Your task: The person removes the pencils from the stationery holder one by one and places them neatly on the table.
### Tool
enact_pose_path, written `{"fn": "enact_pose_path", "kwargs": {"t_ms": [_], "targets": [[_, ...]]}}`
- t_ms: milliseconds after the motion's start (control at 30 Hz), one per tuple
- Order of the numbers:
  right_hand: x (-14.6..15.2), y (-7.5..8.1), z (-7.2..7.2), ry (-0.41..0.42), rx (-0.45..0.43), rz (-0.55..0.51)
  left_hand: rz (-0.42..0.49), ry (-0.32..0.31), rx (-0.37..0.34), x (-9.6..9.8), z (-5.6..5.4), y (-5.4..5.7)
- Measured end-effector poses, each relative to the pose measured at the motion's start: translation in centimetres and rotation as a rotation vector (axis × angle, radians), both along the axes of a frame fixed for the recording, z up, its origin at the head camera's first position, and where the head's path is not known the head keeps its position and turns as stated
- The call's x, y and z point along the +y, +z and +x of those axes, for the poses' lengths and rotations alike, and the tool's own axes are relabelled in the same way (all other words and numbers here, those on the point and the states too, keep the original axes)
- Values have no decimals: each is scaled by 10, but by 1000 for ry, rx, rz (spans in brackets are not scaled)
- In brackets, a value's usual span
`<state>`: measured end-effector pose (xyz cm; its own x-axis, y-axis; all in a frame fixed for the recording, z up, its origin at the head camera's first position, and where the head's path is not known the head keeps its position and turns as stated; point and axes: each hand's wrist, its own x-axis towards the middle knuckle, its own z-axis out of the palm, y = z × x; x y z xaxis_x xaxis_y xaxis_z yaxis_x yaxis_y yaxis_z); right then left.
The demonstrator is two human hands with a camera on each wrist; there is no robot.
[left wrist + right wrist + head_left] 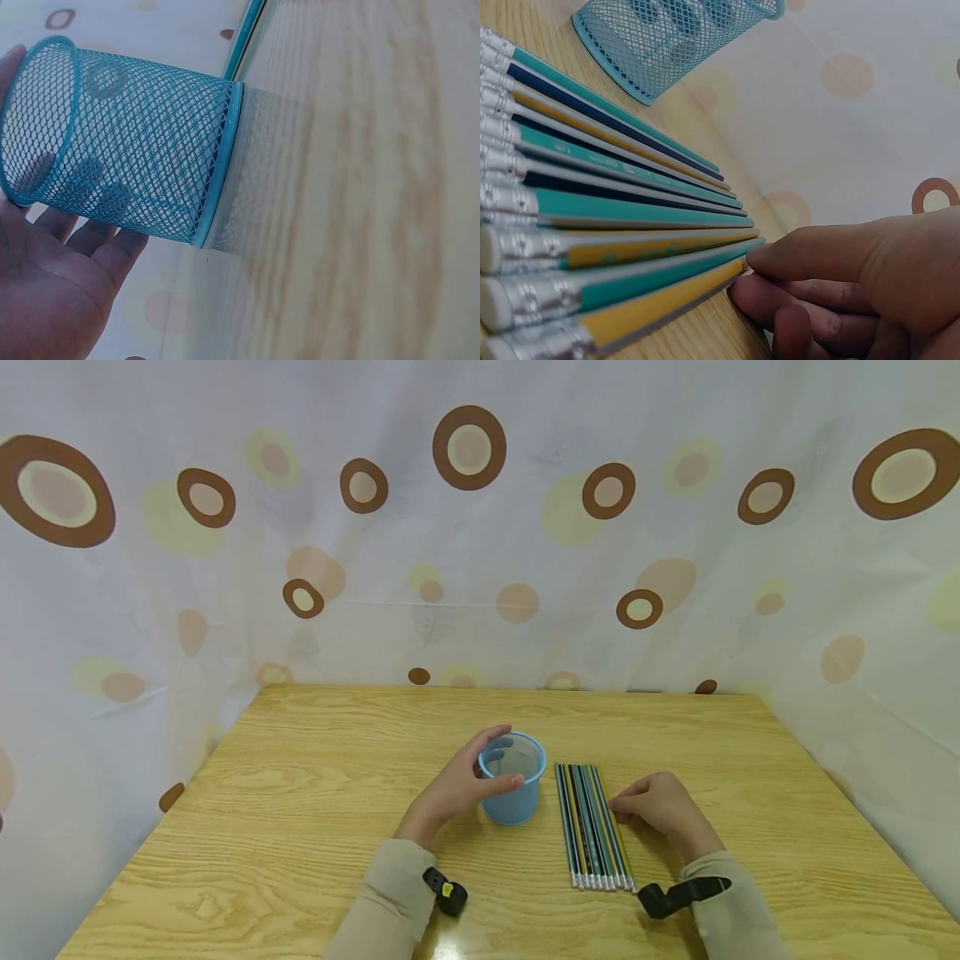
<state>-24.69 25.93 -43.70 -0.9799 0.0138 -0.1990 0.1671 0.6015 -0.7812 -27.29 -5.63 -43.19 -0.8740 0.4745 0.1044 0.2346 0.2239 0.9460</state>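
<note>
A light blue mesh pencil cup [513,806] stands upright on the table, its open top facing up. My left hand [461,789] holds it from the left, thumb across the near side and fingers around the far side; they show through the mesh [150,142] in the left wrist view. To the right of the cup lies a row of pencils [587,827] side by side, silver ferrules and white erasers toward me. My right hand [663,806] pinches the outermost yellow pencil [660,304] at the row's right edge, thumb and forefinger close to its far end.
The wood-grain table [315,777] reaches back to a pale curtain [420,543] printed with brown, peach and yellow circles, which also closes off both sides. A black strap device [450,893] sits on the left wrist, another black strap device [678,896] on the right.
</note>
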Motion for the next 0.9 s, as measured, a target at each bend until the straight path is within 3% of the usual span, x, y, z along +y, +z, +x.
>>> {"fn": "enact_pose_path", "kwargs": {"t_ms": [533,900], "targets": [[4,5,-1,2,10,11,7,-4,-11,-1,0,0],[3,10,-2,13,-5,-77,14,-4,-6,-1,0,-1]]}}
